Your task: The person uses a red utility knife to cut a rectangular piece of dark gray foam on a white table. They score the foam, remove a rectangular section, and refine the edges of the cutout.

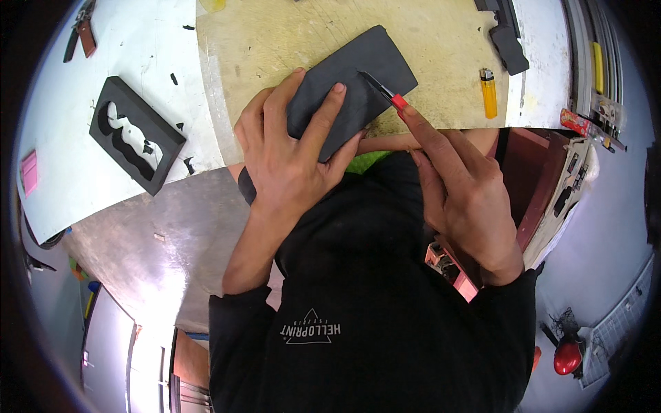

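My dk grey block (359, 101) looks like dense foam, matt & smooth on top; the cut-out frame (149, 115) has the same dull foam finish. My knife (397, 101) has a thin metal blade, plus red plastic w/ a bit of sheen. The yellowish board (241, 41) I work over is scratched & worn, vs. the smoother white tabletop (62, 199); clear tape (212, 89) along its left edge = glossy plastic. Lighter (489, 100): shiny yellow plastic, metal-looking top. My blk shirt (399, 316) is matt cloth. Floor (151, 213): smooth, v. reflective.
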A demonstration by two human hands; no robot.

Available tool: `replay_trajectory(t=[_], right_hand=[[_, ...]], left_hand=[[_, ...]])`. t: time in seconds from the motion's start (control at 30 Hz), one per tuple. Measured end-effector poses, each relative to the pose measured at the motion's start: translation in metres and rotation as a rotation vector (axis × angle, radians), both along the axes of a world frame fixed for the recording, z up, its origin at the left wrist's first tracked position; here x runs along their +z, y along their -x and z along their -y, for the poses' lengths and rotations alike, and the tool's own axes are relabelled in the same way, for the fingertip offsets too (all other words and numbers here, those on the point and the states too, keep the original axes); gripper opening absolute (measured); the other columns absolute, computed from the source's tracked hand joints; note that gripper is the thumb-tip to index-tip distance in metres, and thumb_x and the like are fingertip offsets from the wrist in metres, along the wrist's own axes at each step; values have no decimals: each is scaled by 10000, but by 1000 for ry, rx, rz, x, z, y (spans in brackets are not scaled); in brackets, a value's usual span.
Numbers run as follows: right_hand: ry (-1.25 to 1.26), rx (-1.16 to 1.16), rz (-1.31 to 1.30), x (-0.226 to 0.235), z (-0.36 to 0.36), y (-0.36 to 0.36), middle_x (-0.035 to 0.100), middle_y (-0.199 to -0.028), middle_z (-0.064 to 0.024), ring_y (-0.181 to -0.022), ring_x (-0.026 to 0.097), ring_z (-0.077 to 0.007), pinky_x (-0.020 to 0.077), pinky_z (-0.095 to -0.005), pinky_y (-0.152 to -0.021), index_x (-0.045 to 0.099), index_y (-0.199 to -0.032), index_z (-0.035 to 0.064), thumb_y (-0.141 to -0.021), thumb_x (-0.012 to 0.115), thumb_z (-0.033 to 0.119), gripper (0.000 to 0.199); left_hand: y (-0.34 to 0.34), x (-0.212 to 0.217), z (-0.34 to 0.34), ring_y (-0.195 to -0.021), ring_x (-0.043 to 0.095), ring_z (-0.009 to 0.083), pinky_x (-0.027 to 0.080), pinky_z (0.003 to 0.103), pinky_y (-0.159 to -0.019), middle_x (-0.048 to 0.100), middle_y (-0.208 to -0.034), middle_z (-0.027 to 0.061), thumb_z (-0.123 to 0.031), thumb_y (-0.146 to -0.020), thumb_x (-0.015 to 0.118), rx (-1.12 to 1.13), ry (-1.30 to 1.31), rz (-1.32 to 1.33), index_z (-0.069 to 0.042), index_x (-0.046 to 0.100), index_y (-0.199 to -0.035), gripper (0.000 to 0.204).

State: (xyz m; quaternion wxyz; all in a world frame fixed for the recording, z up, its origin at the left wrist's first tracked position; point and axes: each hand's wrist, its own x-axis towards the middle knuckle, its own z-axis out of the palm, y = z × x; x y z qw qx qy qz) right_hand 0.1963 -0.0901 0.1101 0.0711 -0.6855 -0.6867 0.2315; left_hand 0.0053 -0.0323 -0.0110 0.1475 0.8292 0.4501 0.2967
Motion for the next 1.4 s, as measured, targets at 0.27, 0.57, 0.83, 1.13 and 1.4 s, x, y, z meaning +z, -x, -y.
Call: replay_trajectory(t=[0.27, 0.57, 0.83, 1.13, 1.4], right_hand=[[106, 33, -19, 15, -19, 0, 693, -899, -189, -737, 713, -352, 554, -415, -663, 599, -1427, 70, -903, 690, -44, 544], [220, 88, 22, 24, -36, 2, 694, -886, -192, -701, 696, -340, 538, -401, -651, 602, -1403, 25, -874, 683, -87, 547], [218, 73, -5, 28, -43, 3, 725, -956, -234, -800, 729, -392, 553, -425, -700, 639, -1361, 32, -875, 672, -76, 499], [289, 182, 110, 46, -67, 5, 729, -982, -255, -850, 721, -425, 555, -455, -762, 644, -1343, 31, -874, 674, -46, 476], [406, 164, 106, 47, -78, 8, 737, -991, -242, -867, 730, -413, 562, -458, -742, 641, -1329, 10, -856, 672, -60, 479]], left_hand=[[1, -4, 0, -1199, 504, 363, 424, 459, -1013, 579, -1389, 154, -339, -713, 876, 5, 16, 5, -220, 766, -1250, 561], [1, -10, 2, -1178, 509, 354, 431, 448, -984, 595, -1362, 133, -380, -705, 881, 19, -12, 31, -238, 773, -1232, 557], [-3, -5, -4, -1117, 540, 349, 448, 444, -925, 606, -1273, 137, -370, -700, 884, 46, -29, 51, -235, 792, -1177, 504], [-4, -4, -4, -1080, 545, 339, 413, 445, -890, 611, -1246, 106, -407, -717, 864, 67, -13, 80, -257, 796, -1146, 459], [-1, -4, -1, -1106, 534, 350, 434, 441, -935, 593, -1256, 139, -435, -729, 877, 39, 17, 47, -233, 790, -1165, 489]])
